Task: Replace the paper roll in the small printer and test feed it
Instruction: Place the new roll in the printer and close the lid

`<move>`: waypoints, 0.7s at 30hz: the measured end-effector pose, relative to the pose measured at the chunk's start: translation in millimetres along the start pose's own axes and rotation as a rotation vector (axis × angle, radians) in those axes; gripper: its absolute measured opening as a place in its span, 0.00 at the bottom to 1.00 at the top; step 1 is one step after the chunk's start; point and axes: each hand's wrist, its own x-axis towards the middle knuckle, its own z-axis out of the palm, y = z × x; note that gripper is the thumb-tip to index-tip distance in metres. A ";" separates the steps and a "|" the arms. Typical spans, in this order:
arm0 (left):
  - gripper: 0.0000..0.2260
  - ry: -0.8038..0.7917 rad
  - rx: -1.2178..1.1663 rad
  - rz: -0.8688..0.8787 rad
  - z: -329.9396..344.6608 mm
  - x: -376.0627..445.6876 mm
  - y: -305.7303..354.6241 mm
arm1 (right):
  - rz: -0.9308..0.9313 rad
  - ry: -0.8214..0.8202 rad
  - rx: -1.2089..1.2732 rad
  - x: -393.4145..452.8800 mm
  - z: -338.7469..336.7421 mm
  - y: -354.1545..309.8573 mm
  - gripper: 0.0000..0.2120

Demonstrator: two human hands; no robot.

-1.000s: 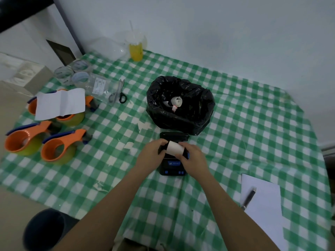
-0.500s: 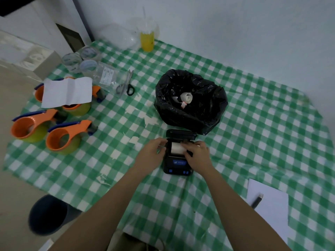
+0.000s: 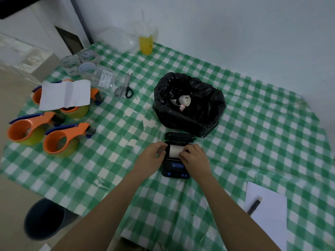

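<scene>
The small printer (image 3: 176, 160) sits on the worktop (image 3: 253, 133), about the middle from side to side, a bit closer to the near edge than the far one, with its lid (image 3: 179, 137) flipped open toward the far edge. A white paper roll (image 3: 175, 151) already lies in the open bay. The left hand (image 3: 154, 156) is curled against the left side of the printer, holding it steady. The right hand (image 3: 194, 157) rests on the right end of the roll, fingers (image 3: 183, 155) pressing it down; I cannot tell if they pinch the loose end. An old curl of paper (image 3: 183, 101) lies in the black bag (image 3: 190, 113) just behind the printer. So the new roll looks to be in. Still left, I think: pull the paper end out, shut the lid, press a blue button (image 3: 169, 173) to feed
</scene>
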 end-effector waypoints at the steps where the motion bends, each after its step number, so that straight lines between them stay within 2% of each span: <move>1: 0.13 -0.001 -0.001 0.000 -0.2 0.0 0.2 | -0.010 -0.006 -0.004 1.2 -0.8 -0.8 0.03; 8: 0.12 -0.008 -0.030 -0.004 -1.3 1.1 -2.5 | 0.019 -0.049 0.062 7.2 -4.5 -3.4 0.06; 13: 0.12 -0.007 -0.006 0.013 -0.2 3.1 -5.5 | 0.066 -0.023 0.106 1.6 1.3 -6.7 0.03; 18: 0.14 0.077 0.175 0.155 -0.7 7.3 -4.5 | 0.076 -0.020 0.142 0.9 1.9 -7.4 0.03; 21: 0.20 0.098 0.299 0.236 -2.1 16.5 3.4 | 0.059 -0.016 0.149 -2.7 1.7 -5.9 0.06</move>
